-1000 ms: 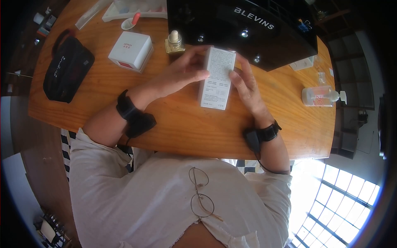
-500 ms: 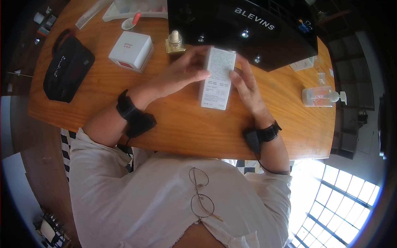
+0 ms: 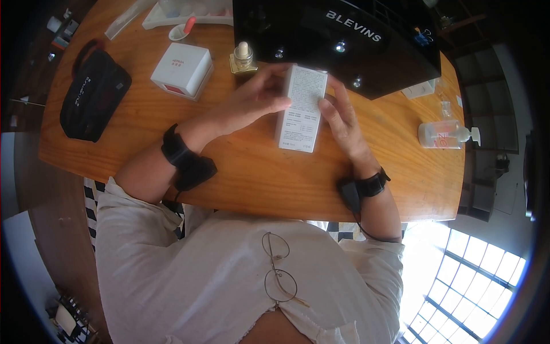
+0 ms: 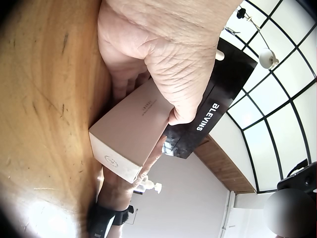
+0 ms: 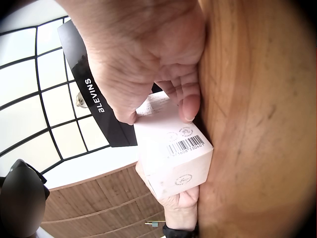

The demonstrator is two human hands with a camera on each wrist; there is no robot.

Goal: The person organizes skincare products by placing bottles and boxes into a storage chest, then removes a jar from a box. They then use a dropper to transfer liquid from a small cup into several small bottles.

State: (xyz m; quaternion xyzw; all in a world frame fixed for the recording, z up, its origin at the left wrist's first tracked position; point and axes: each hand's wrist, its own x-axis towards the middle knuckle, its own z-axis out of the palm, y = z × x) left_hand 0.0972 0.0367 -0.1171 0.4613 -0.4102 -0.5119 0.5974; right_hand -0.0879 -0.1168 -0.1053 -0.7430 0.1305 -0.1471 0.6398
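Observation:
A tall white carton (image 3: 301, 109) with fine print on its upper face lies between both hands on the wooden table. My left hand (image 3: 249, 103) grips its left side, thumb on the edge of the printed face. From the other side my right hand (image 3: 342, 117) holds it, thumb at the right edge. The right wrist view shows a barcode on the box's side (image 5: 173, 144) and fingers curled along it. In the left wrist view, the box (image 4: 131, 129) rests close on the tabletop with the left thumb over its top edge. The far end is partly hidden by the fingers.
A black BLEVINS case (image 3: 338, 46) stands right behind the box. Leftward are a glass dropper bottle (image 3: 243, 57), a white square box (image 3: 182, 69), a small white dish (image 3: 180, 31) and a black pouch (image 3: 94, 94). A pump bottle (image 3: 441, 134) lies at the right.

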